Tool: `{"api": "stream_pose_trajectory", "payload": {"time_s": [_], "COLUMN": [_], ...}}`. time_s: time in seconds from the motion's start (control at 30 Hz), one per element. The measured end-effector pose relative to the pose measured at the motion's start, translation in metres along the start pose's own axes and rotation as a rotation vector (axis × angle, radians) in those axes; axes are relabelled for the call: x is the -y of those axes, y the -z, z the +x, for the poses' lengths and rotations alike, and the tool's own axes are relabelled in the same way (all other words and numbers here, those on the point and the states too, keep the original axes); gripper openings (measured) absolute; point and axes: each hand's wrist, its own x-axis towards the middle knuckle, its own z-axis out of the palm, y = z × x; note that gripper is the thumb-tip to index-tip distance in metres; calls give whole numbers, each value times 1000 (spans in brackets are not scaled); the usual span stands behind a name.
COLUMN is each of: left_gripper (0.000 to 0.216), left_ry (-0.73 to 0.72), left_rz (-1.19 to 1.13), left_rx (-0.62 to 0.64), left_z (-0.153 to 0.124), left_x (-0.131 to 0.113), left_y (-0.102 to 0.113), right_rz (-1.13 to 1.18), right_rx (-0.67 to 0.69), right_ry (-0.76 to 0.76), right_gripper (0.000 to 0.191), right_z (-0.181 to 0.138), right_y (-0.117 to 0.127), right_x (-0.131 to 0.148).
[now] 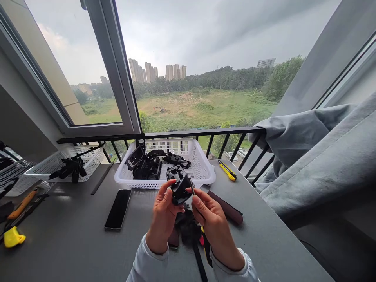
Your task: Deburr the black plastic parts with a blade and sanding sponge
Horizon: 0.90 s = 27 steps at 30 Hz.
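Black moulded plastic part (pixel 179 186) gripped between the curled fingers and thumb of the left hand (pixel 163 216), long axis tilted toward 1 o'clock, sitting nearer that hand. Thin dark tool (pixel 192 187) pinched in the right hand (pixel 213 219), its tip just beside the part's right edge, contact impossible to confirm. Black fuzzy mass (pixel 187 227) under the hands at 6 o'clock, dark red sanding stick (pixel 225 207) at 3, white plastic basket (pixel 202 176) of black plastic parts (pixel 147 166) at 12, yellow utility knife (pixel 227 170) at 1, black smartphone (pixel 118 208) at 9, all on a grey table (pixel 264 239).
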Motion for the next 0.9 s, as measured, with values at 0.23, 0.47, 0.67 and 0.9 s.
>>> {"api": "stream_pose_trajectory", "payload": {"time_s": [0.23,0.47,0.67,0.9], "left_gripper": [44,31,33,26], "left_ry": [-135,-193,-223,-295], "left_rz": [186,98,97,132], "left_rx": [-166,-208,-146,-121], "left_z": [1,4,1,3], "left_x": [15,17,17,13], "left_y": [-7,-10,-9,-5], "right_rz": [-207,-330,-354,-546], "right_rx": [-86,-72,-12,96], "right_ry": [211,289,279,400], "right_gripper": [42,35,35,22], "right_z": [0,1,2,-4], "right_y": [0,-1,6,17], "right_x": [-1,1,10,20]}}
